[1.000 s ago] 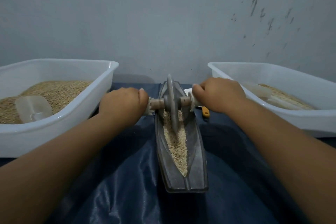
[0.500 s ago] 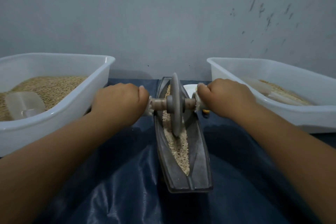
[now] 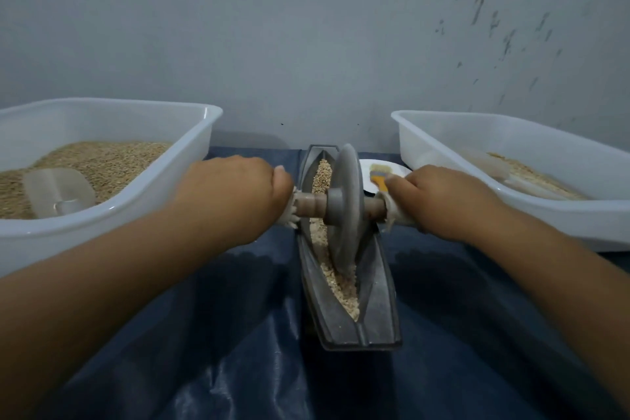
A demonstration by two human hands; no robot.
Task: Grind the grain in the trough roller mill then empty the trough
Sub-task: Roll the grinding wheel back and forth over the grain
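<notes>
Here two hands, left [image 3: 235, 194] and right [image 3: 439, 201], grip one roller's [image 3: 344, 211] axle; two tubs [image 3: 191, 160].

Grey trough [image 3: 376, 303] and grey roller wheel [image 3: 344, 211], tan grain [image 3: 341, 286] inside. White bins [image 3: 102, 232] both sides, dark blue glossy sheet [image 3: 211, 334] under everything. Brush [image 3: 379, 179] has a yellow handle; wall [image 3: 306, 27] is pale grey with dark flecks on its right part.

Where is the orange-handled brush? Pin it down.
In the head view, the brush lies on a small white plate behind the right hand, between the trough and the right-side tub.
</notes>
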